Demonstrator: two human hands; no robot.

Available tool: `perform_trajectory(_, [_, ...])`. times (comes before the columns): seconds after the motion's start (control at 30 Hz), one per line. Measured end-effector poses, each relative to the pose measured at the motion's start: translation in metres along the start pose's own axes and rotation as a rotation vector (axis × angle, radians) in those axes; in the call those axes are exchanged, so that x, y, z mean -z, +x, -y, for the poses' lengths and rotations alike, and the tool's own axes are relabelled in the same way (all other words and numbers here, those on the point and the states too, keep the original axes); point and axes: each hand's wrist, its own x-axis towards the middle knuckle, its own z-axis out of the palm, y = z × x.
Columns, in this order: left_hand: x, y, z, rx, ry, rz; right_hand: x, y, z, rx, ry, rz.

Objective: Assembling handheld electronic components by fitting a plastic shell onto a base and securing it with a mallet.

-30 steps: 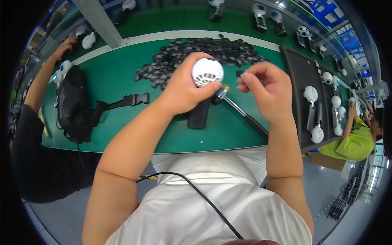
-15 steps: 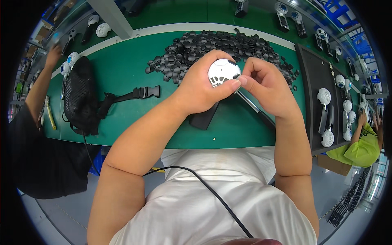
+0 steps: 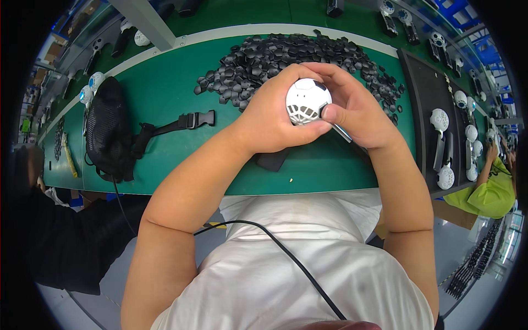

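Observation:
A white, football-patterned round device head (image 3: 308,99) with black patches and dark slots is held above the green table. My left hand (image 3: 273,110) wraps around its left side, thumb along the lower edge. My right hand (image 3: 357,113) is closed against its right side, thumb pressing beside a dark patch and fingers curled behind. A metal shaft (image 3: 342,133) slants down from the head, partly hidden by my right hand. Below my left hand lies a black block-like part (image 3: 272,160). Behind my hands spreads a pile of small black pentagonal pieces (image 3: 264,58).
At left on the table (image 3: 192,159) lie a black mesh bag (image 3: 110,129) with a buckled strap and a yellow-handled tool (image 3: 69,155). A dark tray (image 3: 421,110) at right holds several similar white-headed devices (image 3: 439,119). A black cable (image 3: 275,247) crosses my lap. Other people stand on both sides.
My right hand's raised, pinching fingers have stretched over and behind the round head, its thumb now against the side. The head has turned slightly, showing more slots. The person at left has drawn an arm back.

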Motion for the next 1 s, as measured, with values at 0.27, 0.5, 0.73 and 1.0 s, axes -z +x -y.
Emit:
perform_trajectory(0.27, [-0.008, -0.004, -0.004, -0.019, 0.124, 0.019, 0.002, -0.014, -0.011, 0.033, -0.007, -0.013])
perform_trajectory(0.5, [-0.002, 0.002, 0.002, 0.016, 0.067, 0.068, -0.009, -0.018, -0.004, 0.059, -0.104, -0.098])
perform_trajectory(0.73, [0.009, 0.008, 0.025, 0.159, -0.303, 0.055, 0.04, -0.061, 0.022, -0.119, -0.989, -0.596])
perform_trajectory(1.0, [0.008, 0.006, 0.019, 0.197, -0.397, 0.026, 0.067, -0.118, 0.006, -0.435, -1.187, -0.595])
